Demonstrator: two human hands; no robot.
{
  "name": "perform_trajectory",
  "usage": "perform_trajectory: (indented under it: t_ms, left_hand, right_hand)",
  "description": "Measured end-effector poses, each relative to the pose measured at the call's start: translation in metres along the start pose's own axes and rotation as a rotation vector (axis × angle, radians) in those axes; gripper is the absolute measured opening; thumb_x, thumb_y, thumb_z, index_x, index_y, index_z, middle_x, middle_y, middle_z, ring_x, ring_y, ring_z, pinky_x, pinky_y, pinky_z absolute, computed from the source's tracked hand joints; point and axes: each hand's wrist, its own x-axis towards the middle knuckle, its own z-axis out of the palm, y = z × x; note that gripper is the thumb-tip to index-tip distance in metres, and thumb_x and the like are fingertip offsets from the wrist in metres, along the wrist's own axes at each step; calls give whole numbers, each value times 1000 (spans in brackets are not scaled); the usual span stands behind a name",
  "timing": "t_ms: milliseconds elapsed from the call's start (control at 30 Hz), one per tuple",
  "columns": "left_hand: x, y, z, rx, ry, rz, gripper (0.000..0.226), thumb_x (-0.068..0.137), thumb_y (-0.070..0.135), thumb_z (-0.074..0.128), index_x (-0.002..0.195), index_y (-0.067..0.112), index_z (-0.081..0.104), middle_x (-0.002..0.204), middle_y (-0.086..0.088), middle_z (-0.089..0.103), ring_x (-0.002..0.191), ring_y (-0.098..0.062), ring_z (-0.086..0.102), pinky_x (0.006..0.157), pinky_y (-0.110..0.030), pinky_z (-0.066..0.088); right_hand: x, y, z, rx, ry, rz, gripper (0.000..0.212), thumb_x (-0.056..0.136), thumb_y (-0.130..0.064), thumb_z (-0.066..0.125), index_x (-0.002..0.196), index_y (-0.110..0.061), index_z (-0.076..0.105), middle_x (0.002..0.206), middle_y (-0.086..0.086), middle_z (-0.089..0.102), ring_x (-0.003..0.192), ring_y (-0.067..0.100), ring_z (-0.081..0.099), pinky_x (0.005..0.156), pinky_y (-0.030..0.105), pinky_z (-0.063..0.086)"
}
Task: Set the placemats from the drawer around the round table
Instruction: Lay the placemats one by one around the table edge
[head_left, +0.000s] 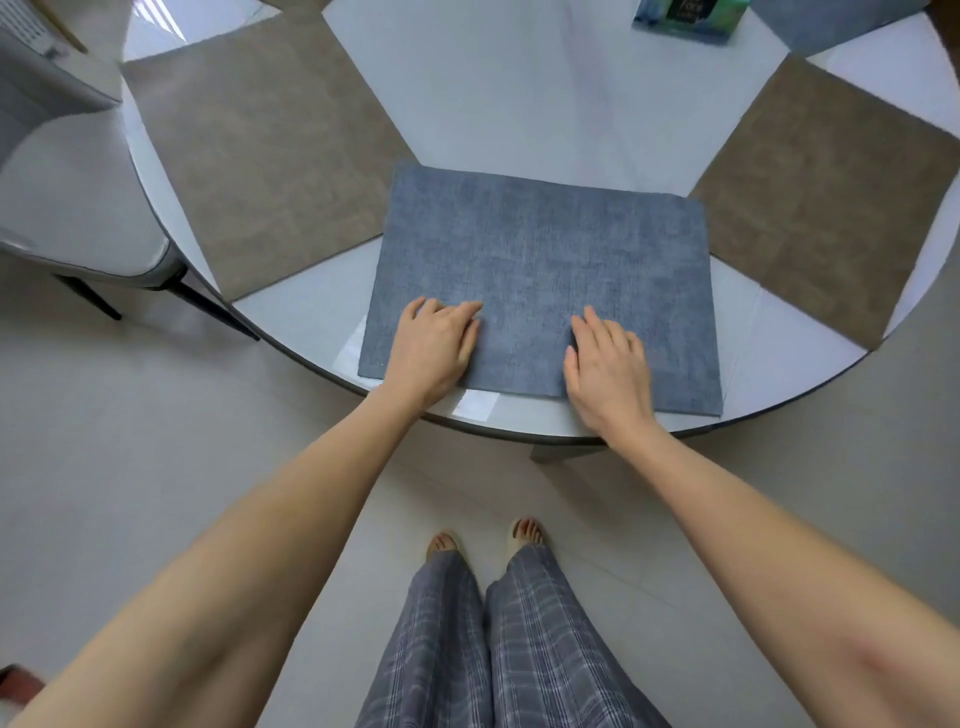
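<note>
Now, round white glossy table (545, 104) before you. Three rectangular woven placemats fully seen: two brown (270, 156) (831, 208) either side, one blue placemat (540, 260) at near edge between them. Fourth bluish mat corner (831, 21) far right. One grey chair (78, 208) at left. Your left hand (434, 348) and right hand (608, 371) both flat, fingers straight, pressing blue placemat.

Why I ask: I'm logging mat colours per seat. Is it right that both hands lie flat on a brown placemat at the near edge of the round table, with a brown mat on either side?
Not quite: the placemat under the left hand and right hand is blue, not brown. The head view shows it at the round table's near edge, with the left brown mat and right brown mat flanking it.
</note>
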Motion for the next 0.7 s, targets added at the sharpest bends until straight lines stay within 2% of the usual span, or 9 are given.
perform_trajectory:
  t_ms: [33,67,133,167,233,333,400,533,700]
  left_hand:
    - [10,-5,2,-12,31,-6,38,98,26,40,129,13,58,116,-9,68,108,-33,56,104,-43,33]
    - [17,-10,7,-14,26,-22,42,98,27,40,134,12,54,127,-10,62,118,-33,52,107,-44,31]
    - [18,-17,19,45,-72,-56,52,100,35,35,148,14,34,153,-8,35,142,-31,29,117,-47,15]
    - [14,-21,27,91,-108,-54,57,101,41,30,152,16,24,159,-6,21,147,-29,17,120,-47,7]
    - [3,-29,35,141,-111,-30,64,99,49,22,154,19,14,162,-5,8,149,-25,5,121,-44,0]
    - [-5,-36,36,143,-121,-39,66,98,52,23,155,19,10,162,-5,3,150,-25,0,122,-41,-2]
    - [-13,-40,34,128,-110,-108,68,99,52,26,155,19,8,162,-6,2,150,-25,-2,122,-39,-3]
    - [-39,-49,28,126,-81,-171,70,98,53,26,154,15,12,162,-6,7,149,-23,4,120,-31,-5]
    - [-51,-52,22,137,-127,-163,72,96,56,25,154,15,13,161,-5,11,149,-23,9,120,-32,0]
  right_hand:
    - [14,-8,3,28,-13,-10,46,97,-24,39,138,-3,44,149,17,38,133,32,41,109,46,29]
    - [27,-16,9,43,-32,-11,49,98,-25,40,143,-5,37,154,15,29,141,30,30,114,45,21]
    - [48,-28,23,36,-64,1,54,100,-29,36,150,-11,24,159,10,15,147,26,13,119,42,8]
    - [54,-32,30,28,-75,11,55,101,-31,33,151,-13,19,160,8,11,148,23,7,120,41,3]
    - [57,-34,42,26,-60,31,56,102,-34,27,153,-18,12,161,4,6,149,19,3,120,39,-2]
    - [55,-32,49,29,-32,34,58,100,-40,22,153,-20,10,161,2,3,149,17,1,120,37,-4]
    - [55,-32,49,21,-43,28,61,98,-44,18,153,-20,8,161,2,2,149,17,0,121,38,-4]
    - [54,-33,49,10,-74,36,64,96,-46,14,154,-20,7,161,2,1,149,17,-2,121,38,-4]
    - [53,-32,42,-7,-125,2,68,93,-49,6,153,-19,6,161,2,-1,149,18,-2,121,37,-4]
